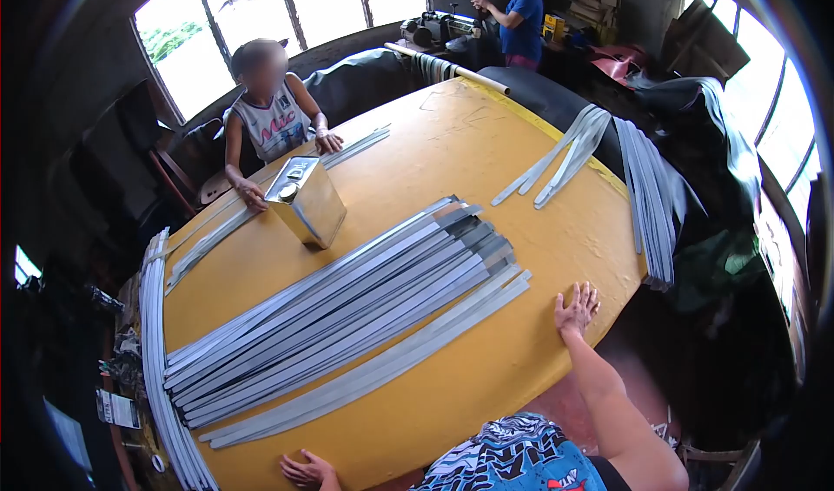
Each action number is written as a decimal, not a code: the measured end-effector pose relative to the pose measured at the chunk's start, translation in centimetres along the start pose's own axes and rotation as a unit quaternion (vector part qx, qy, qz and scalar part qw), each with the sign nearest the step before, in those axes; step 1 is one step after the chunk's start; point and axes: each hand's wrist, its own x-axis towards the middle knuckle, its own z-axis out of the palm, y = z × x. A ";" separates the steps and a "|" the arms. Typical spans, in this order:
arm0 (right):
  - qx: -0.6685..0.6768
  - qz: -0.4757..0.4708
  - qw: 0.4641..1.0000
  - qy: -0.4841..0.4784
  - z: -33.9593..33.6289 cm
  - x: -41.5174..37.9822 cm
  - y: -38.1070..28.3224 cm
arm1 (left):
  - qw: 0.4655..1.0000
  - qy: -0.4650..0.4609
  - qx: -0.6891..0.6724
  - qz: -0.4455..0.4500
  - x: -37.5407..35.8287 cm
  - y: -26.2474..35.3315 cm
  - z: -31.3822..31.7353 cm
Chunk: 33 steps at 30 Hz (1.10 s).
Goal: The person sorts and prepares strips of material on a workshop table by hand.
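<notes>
My right hand [577, 309] lies flat on the yellow tabletop [417, 395] near its right edge, fingers spread, holding nothing. At the near edge my left hand [308, 471] rests on the same surface with its fingers apart; part of it is cut off by the frame. Between and beyond my hands lies a broad row of long grey strips [339, 309], side by side, with dark ends toward the right. Closest to me, a few separate pale strips [373, 361] run parallel to that row. Neither hand touches the strips.
A metal can [311, 209] stands beyond the strips, before a seated person [269, 113] whose hands are on the table. More strips hang over the left edge [156, 343] and right edge [641, 196]. Another person [521, 22] stands by a machine [439, 29] at the back.
</notes>
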 end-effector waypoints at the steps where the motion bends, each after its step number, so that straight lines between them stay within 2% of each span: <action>1: -0.001 0.002 1.000 -0.004 -0.1 0.1 -0.1 | 1.000 -0.002 -0.001 0.000 0.0 0.0 0.3; 4: 0.002 -0.007 1.000 0.024 0.6 0.3 0.2 | 1.000 0.014 -0.009 0.000 -0.1 -0.1 0.4; 9: 0.004 -0.004 1.000 0.010 0.1 0.2 0.0 | 0.999 -0.031 0.000 -0.014 -0.4 1.0 -2.5; 14: -0.001 -0.005 1.000 -0.002 0.2 0.4 -0.1 | 1.000 -0.016 -0.003 -0.008 0.0 -0.1 0.1; 18: -0.005 -0.003 1.000 0.000 0.5 0.3 0.1 | 0.999 -0.019 0.009 0.027 0.1 -0.6 0.1; 22: -0.006 -0.002 1.000 0.009 0.6 0.4 -0.1 | 0.999 -0.035 0.021 0.019 0.2 -0.3 0.0; 23: -0.011 -0.003 1.000 0.010 0.9 0.4 0.1 | 0.997 0.048 -0.005 0.060 0.2 -0.1 -0.4; 33: -0.003 -0.022 0.999 0.036 1.1 0.5 0.5 | 0.999 0.025 0.011 0.031 -0.5 1.0 -1.6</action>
